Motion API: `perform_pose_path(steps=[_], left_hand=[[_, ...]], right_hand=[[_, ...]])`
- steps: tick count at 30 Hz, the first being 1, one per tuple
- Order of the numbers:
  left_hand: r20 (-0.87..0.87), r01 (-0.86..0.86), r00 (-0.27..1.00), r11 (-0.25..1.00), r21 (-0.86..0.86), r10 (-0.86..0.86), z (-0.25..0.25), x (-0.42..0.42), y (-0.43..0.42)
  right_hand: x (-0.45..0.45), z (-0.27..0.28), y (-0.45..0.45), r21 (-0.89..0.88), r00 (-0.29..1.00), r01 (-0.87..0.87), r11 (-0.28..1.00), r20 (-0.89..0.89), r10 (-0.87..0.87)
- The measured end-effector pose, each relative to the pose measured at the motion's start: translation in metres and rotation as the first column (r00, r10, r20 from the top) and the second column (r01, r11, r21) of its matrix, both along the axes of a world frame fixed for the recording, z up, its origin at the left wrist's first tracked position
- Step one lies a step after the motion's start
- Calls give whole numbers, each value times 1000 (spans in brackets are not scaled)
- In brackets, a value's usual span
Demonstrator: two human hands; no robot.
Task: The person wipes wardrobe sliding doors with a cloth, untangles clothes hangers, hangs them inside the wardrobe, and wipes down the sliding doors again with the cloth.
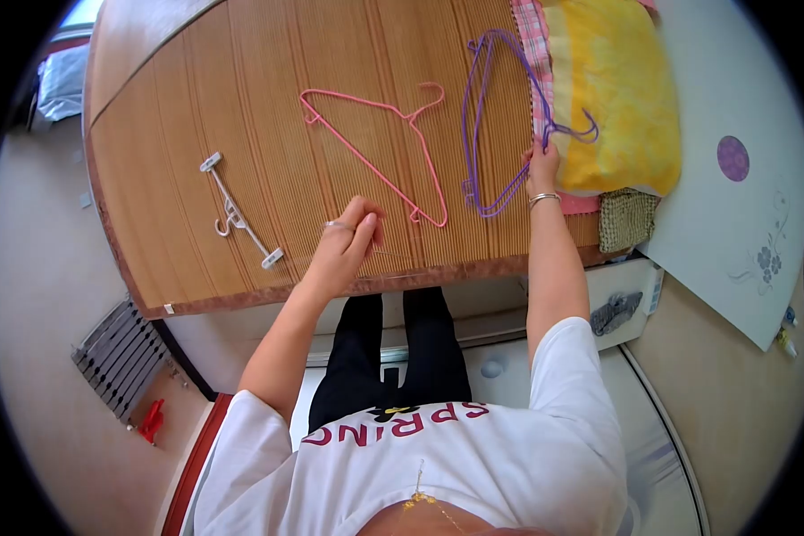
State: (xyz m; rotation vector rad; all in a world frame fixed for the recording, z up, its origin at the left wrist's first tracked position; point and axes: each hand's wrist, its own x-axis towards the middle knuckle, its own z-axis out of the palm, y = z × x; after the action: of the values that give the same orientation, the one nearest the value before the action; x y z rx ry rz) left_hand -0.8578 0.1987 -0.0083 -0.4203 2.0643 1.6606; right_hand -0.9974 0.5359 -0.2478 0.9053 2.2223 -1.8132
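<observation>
Purple clothes hangers (479,116), at least two lying together, are gripped near the hook by my right hand (542,170). Their hooks reach over the yellow pillow. My left hand (347,243) hovers over the near edge of the mat with its fingers curled in, and nothing shows in it. Just beyond it, a pink clothes hanger (364,148) lies flat on the bamboo mat (268,107). Further left rests a white clip hanger (235,211) with a clip at each end.
The mat covers a bed. A yellow pillow (616,89) with a pink checked edge lies at the right, above a woven green piece (627,220). Beside it stands a white panel (732,214) with a purple circle. A dark rack (125,359) sits on the floor at left.
</observation>
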Motion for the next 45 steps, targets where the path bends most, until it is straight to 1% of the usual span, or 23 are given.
perform_pose_path(steps=[2, 3, 6, 8, 10, 13, 14, 15, 16, 18, 20, 22, 23, 24, 26, 27, 29, 32, 34, 36, 40, 43, 45], left_hand=[[-116, 143, 974, 925, -352, -194, 3, -8, 10], [-107, 164, 971, 922, -352, -214, 11, -12, 14], [-93, 207, 966, 935, -288, -243, 44, -22, 20], [-97, 200, 971, 967, -159, -217, 59, -28, 22], [-277, 187, 939, 979, -82, -202, 80, -36, 33], [-405, 187, 891, 979, -84, -205, 96, -13, 24], [-433, 200, 874, 975, -92, -220, 97, -7, 19], [-392, 181, 905, 984, -7, -169, 98, 0, 13], [-345, 152, 931, 985, 77, -116, 99, 6, 8], [-106, -33, 991, 926, 376, 78, 104, 24, -5], [-71, -222, 962, 910, 351, 262, 89, 40, -19], [58, -360, 930, 873, 329, 362, 80, 51, -46], [48, -392, 915, 854, 341, 401, 76, 59, -55], [35, -422, 898, 836, 352, 438, 71, 66, -64], [-7, -445, 879, 827, 344, 476, 67, 79, -78], [-36, -442, 878, 837, 323, 478, 65, 84, -84], [-74, -437, 878, 855, 279, 473, 63, 92, -93], [-94, -405, 894, 878, 255, 439, 70, 93, -104], [-97, -350, 914, 888, 297, 393, 75, 92, -110], [-94, -332, 922, 891, 309, 377, 78, 89, -109], [-77, -335, 923, 887, 318, 376, 98, 76, -102], [-173, -351, 885, 864, 361, 432, 96, 72, -91], [-257, -335, 868, 882, 331, 426, 100, 78, -81]], right_hand=[[-2, 33, -5, -138, 989, 14, 990, -145, -34], [0, 55, -6, -111, 988, -42, 993, -151, 25], [13, 121, -20, 329, 911, -210, 921, -277, 306], [27, 162, -27, 350, 888, -243, 905, -296, 353], [47, 197, -41, 328, 837, -289, 899, -369, 404], [92, 265, -83, 496, 588, -617, 611, -224, 777], [107, 264, -100, 485, 512, -657, 577, -274, 814], [122, 260, -117, 477, 434, -694, 539, -319, 842], [136, 257, -134, 339, 460, -766, 546, -304, 834], [150, 254, -159, 188, 397, -868, 459, -293, 870], [154, 248, -179, 176, 213, -944, 280, -324, 922], [144, 204, -190, -40, 437, -891, 452, -342, 832], [134, 174, -193, -146, 540, -840, 523, -330, 775], [116, 145, -192, -98, 688, -725, 682, -156, 709], [87, 60, -174, 278, 787, -598, 752, 24, 617], [82, 13, -163, 547, 767, -553, 629, 41, 640], [76, -27, -156, 723, 712, -561, 404, 171, 682], [62, -38, -161, 708, 715, -614, 350, 311, 626], [63, -18, -159, 478, 769, -610, 632, 163, 618], [52, 15, -155, 185, 831, -549, 815, 14, 556], [71, 128, -160, 450, 609, -639, 624, -199, 768], [92, 204, -161, 597, 386, -687, 414, -183, 904], [113, 264, -177, 545, 318, -759, 357, -168, 933]])
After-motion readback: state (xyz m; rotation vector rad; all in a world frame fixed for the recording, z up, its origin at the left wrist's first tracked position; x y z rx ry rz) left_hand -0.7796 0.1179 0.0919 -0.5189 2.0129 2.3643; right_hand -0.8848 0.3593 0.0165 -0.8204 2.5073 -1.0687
